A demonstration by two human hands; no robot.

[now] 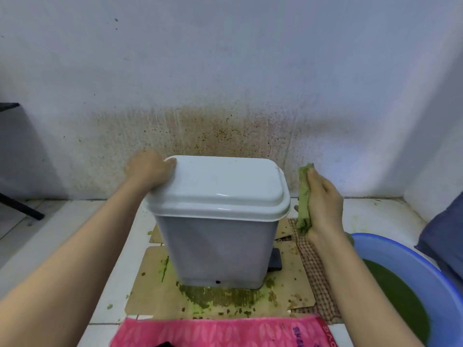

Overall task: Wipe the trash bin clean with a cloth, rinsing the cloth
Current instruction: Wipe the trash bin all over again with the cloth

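A pale grey trash bin (pixel 220 249) with a closed lid (pixel 220 186) stands upright on flattened cardboard (pixel 155 294) smeared with green muck. My left hand (pixel 150 171) grips the lid's far left corner. My right hand (pixel 323 204) holds a green-stained cloth (pixel 303 196) just to the right of the bin, a little apart from its side. A black pedal (pixel 275 259) shows at the bin's lower right.
A blue basin (pixel 411 266) of green water sits at the right, a blue cushion behind it. A checked cloth (pixel 315 271) lies beside the cardboard, a pink towel (pixel 220 331) at the front. The stained wall is close behind. A black furniture leg stands far left.
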